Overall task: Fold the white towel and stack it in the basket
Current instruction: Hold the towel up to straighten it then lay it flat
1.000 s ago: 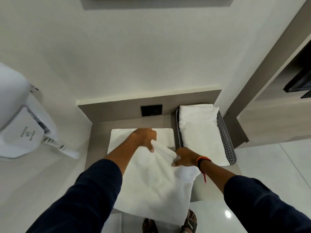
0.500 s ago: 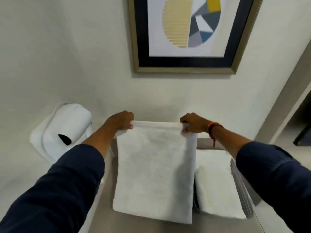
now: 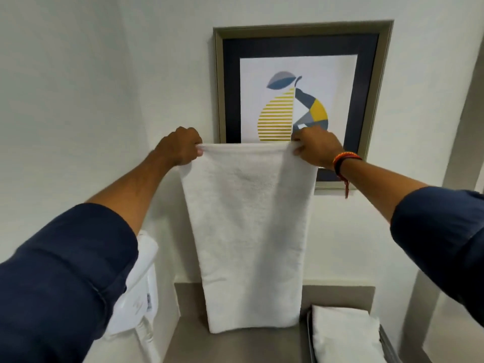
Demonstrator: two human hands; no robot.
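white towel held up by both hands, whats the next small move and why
Probably lower the white terry towel onto the grey counter to fold it again. The left hand and right hand pinch its top corners, it hangs long and flat, and looks longer than the folded white towel in the grey basket.

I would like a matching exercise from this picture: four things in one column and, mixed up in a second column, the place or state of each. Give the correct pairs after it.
Things
1. white towel
2. framed picture
3. folded towel
4. wrist band

Places or states
A. lies in the basket at lower right
B. hangs on the wall
C. sits on the right hand side
D. held up by its top corners, left hand at one of them

Pairs: 1-D, 2-B, 3-A, 4-C
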